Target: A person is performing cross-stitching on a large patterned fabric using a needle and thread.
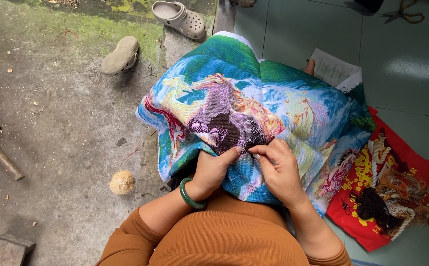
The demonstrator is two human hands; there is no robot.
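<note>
Left hand (213,169) gripping embroidery cloth (254,113), right hand (279,170) – fingertips pinched

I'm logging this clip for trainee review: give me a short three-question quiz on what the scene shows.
1. True or false: both hands rest on the embroidered cloth.
2. Which wrist wears the green bangle? A) left B) right
3. What lies on the red bag at the right?

Key:
1. True: the left hand and right hand meet at the cloth's dark stitched patch.
2. A.
3. A tangle of thread skeins, brown and cream.
</note>
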